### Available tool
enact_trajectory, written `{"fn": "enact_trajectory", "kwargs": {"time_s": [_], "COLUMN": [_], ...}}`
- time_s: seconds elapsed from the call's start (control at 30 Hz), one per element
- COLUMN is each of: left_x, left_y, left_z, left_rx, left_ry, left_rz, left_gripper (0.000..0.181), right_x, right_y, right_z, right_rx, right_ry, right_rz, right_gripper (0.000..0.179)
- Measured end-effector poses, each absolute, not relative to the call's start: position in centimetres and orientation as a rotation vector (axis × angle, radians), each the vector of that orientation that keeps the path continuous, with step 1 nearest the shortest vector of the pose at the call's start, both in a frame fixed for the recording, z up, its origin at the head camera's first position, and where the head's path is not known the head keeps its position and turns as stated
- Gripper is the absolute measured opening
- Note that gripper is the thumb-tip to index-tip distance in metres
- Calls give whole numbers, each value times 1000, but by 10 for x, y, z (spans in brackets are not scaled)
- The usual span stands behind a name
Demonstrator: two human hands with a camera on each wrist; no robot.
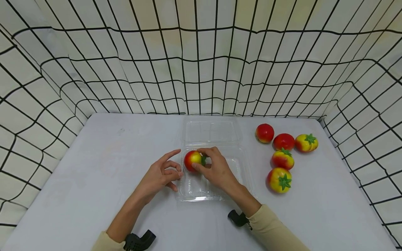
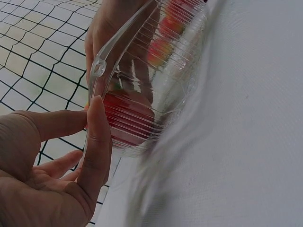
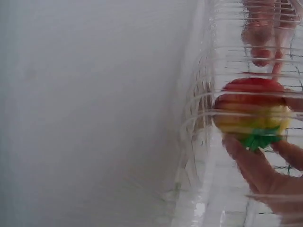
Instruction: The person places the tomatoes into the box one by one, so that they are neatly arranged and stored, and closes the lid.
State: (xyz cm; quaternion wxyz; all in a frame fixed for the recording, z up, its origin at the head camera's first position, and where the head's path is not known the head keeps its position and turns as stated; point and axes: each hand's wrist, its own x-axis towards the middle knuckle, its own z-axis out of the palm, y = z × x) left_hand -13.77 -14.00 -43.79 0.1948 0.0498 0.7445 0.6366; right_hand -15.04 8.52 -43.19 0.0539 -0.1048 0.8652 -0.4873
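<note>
A clear plastic clamshell container (image 1: 204, 198) lies opened out on the white table, its lid (image 1: 211, 131) at the far side. My right hand (image 1: 218, 171) holds a red-and-yellow tomato (image 1: 190, 159) between thumb and fingers, inside the container's left part. The tomato's green leafy top faces that hand. Through the ribbed plastic, the right wrist view shows the tomato (image 3: 251, 106) in the fingers. At the container's left edge, my left hand (image 1: 161, 176) pinches the rim between thumb and finger, as the left wrist view shows; its other fingers are loosely bent.
Several more red and yellow tomatoes (image 1: 279, 180) lie on the table (image 1: 326, 205) to the right of the container, some with green tops. Black wire mesh (image 1: 205, 69) stands along the back and both sides. Each wrist wears a black camera (image 1: 139, 240).
</note>
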Motion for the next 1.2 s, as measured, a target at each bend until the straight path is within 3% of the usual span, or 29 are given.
{"fn": "enact_trajectory", "kwargs": {"time_s": [1.2], "left_x": [-137], "left_y": [-140], "left_z": [-438], "left_rx": [137], "left_ry": [2089], "left_rz": [1786], "left_gripper": [77], "right_x": [-147], "right_y": [87], "right_z": [-432], "right_rx": [-386], "right_ry": [2711], "right_rz": [-1421], "right_gripper": [60]}}
